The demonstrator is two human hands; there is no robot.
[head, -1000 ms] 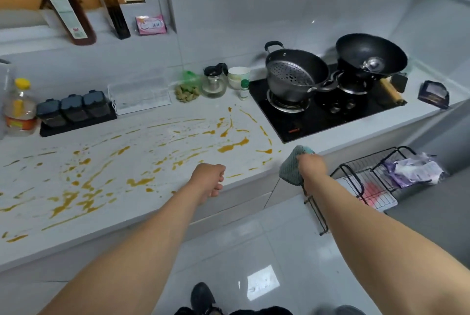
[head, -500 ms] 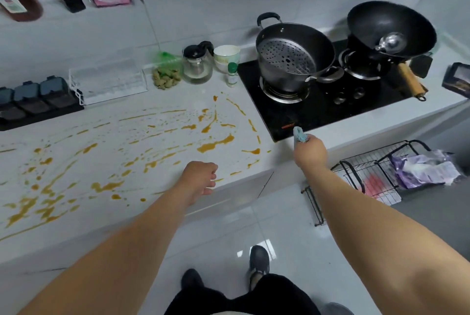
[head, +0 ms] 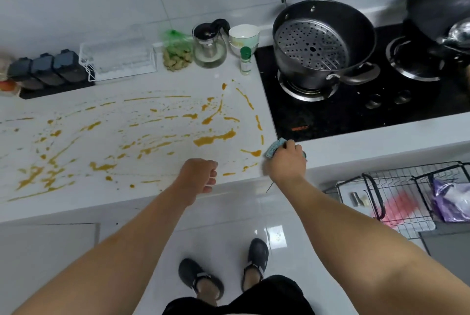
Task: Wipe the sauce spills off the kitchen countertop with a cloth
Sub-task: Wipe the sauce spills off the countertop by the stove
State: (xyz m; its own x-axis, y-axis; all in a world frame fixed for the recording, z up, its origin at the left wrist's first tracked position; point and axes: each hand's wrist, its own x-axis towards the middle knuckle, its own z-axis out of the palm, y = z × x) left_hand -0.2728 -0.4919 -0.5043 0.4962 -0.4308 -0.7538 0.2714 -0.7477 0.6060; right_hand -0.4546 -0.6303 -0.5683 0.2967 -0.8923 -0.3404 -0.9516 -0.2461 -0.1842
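Observation:
Orange-yellow sauce spills (head: 215, 137) streak across the white countertop (head: 76, 202), from the far left to beside the black hob. My right hand (head: 286, 163) grips a light blue cloth (head: 274, 147) and holds it down on the counter near the front edge, just right of a small streak (head: 252, 153). Most of the cloth is hidden under the hand. My left hand (head: 199, 174) hovers over the counter's front edge with its fingers curled, holding nothing.
A black hob (head: 356, 111) carries a pot with a steamer insert (head: 321, 45) and a wok (head: 440, 6). Along the wall stand a glass teapot (head: 209, 46), cups (head: 243, 36), a small bottle (head: 245, 60), a clear tray (head: 118, 60) and dark spice jars (head: 48, 69). A wire rack (head: 407, 197) sits lower right.
My right hand carried the cloth up from below the counter edge and set it on the countertop beside the sauce. The view has tilted down and closer; the left hand barely moved.

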